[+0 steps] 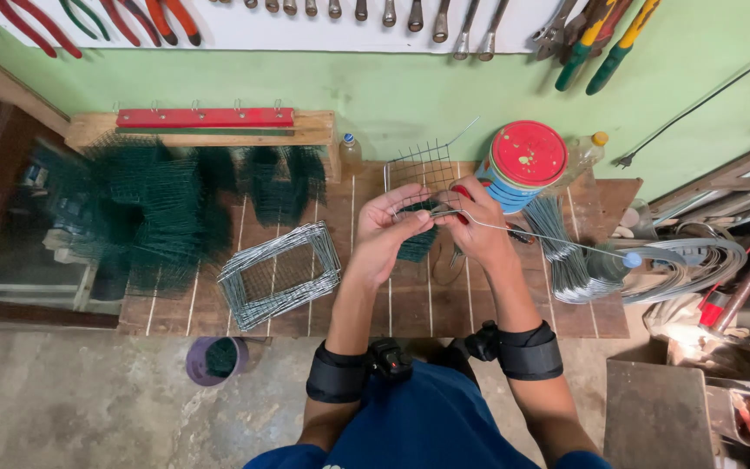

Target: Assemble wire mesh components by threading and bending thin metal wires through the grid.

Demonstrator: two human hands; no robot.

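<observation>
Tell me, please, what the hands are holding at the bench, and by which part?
Both hands grip a small green mesh piece by its top edge, left hand and right hand on either side; a bent wire runs from the right hand.

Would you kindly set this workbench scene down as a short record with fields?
Left hand: grips a small green mesh piece
Right hand: pinches a long metal wire against the mesh
Bench: wooden slats
Left of hands: stack of grey wire frames
Behind hands: red-lidded tin
Wall: hanging pliers
</observation>
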